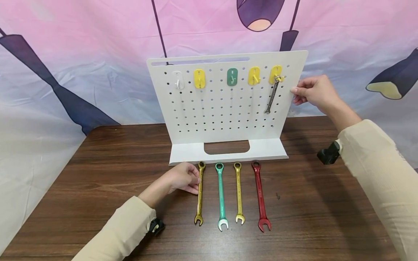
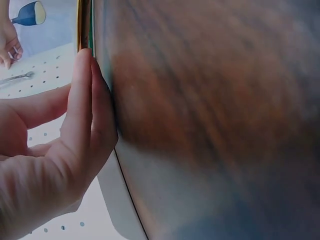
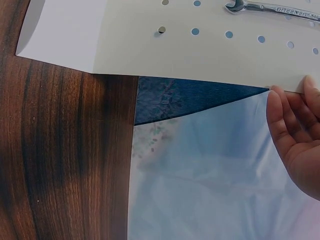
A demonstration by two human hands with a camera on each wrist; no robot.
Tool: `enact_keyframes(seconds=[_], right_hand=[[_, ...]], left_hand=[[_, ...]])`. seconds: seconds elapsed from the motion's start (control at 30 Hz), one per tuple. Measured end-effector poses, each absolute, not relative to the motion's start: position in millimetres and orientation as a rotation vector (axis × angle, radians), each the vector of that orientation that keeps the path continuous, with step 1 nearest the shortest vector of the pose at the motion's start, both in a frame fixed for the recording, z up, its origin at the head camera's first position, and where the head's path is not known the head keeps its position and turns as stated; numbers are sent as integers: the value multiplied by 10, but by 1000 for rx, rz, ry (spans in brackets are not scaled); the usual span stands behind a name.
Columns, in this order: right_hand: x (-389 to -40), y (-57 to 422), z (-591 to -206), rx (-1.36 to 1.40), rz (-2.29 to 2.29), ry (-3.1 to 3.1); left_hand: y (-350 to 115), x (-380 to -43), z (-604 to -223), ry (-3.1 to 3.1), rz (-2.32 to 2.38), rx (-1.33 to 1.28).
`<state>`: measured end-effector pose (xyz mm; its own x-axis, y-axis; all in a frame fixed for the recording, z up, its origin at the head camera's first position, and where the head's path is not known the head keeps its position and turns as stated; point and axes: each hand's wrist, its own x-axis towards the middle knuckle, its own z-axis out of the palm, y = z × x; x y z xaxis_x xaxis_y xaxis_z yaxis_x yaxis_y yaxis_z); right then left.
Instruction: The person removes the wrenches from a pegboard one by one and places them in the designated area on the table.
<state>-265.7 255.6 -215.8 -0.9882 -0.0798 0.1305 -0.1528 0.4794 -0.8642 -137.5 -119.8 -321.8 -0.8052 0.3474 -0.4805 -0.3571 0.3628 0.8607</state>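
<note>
My left hand (image 1: pixel 185 178) rests low on the table, its fingertips touching the left side of a dark gold combination wrench (image 1: pixel 200 197). In the left wrist view, fairly straight fingers (image 2: pixel 82 95) reach this wrench's edge. To its right lie a green wrench (image 1: pixel 221 195), a lighter yellow wrench (image 1: pixel 238 192) and a red wrench (image 1: pixel 259 195), ring ends toward the board. My right hand (image 1: pixel 315 91) pinches the right edge of the white pegboard (image 1: pixel 212 136) between thumb and fingers. A silver wrench (image 1: pixel 272 96) hangs beside it from the rightmost yellow hook (image 1: pixel 275 72).
The pegboard also bears a white hook (image 1: pixel 178 80), a yellow hook (image 1: pixel 199 79), a green hook (image 1: pixel 232 77) and another yellow hook (image 1: pixel 254 76). It stands on a brown wooden table (image 1: pixel 107 174). A patterned cloth (image 1: pixel 98 54) hangs behind.
</note>
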Motion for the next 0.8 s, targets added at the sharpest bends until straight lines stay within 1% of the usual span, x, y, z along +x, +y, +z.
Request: enact_keyframes(seconds=[0.57, 0.8], right_hand=[[-2658, 2558, -2165, 226, 1567, -2625], [-2657, 2553, -2166, 236, 1583, -2608]], left_hand=[[-1159, -1334, -3181, 2204, 1340, -22], [-1181, -1329, -3186, 2224, 1374, -47]])
